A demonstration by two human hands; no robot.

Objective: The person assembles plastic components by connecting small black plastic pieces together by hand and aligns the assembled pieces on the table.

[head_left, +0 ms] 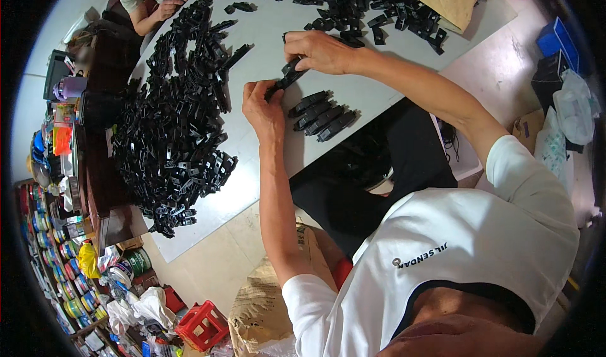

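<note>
Over the white table (pixel 211 215), my left hand (pixel 264 113) and my right hand (pixel 319 51) grip opposite ends of a black plastic part (pixel 289 78). The fingers of both hands are closed round it, and it slants between them, its ends partly hidden. Close to my left hand, several similar long black parts (pixel 322 114) lie side by side in a neat row near the table's edge. A large heap of loose black plastic pieces (pixel 177 130) spreads to the left of my left hand. Beyond my right hand lie more black pieces (pixel 341 6).
A brown paper sack (pixel 451 0) lies at the table's far right, and another (pixel 268 294) stands on the floor. Across the table at far left is another person's hand (pixel 168 8). Red plastic stool (pixel 203 325) and shelves of spools (pixel 69 268) stand lower left.
</note>
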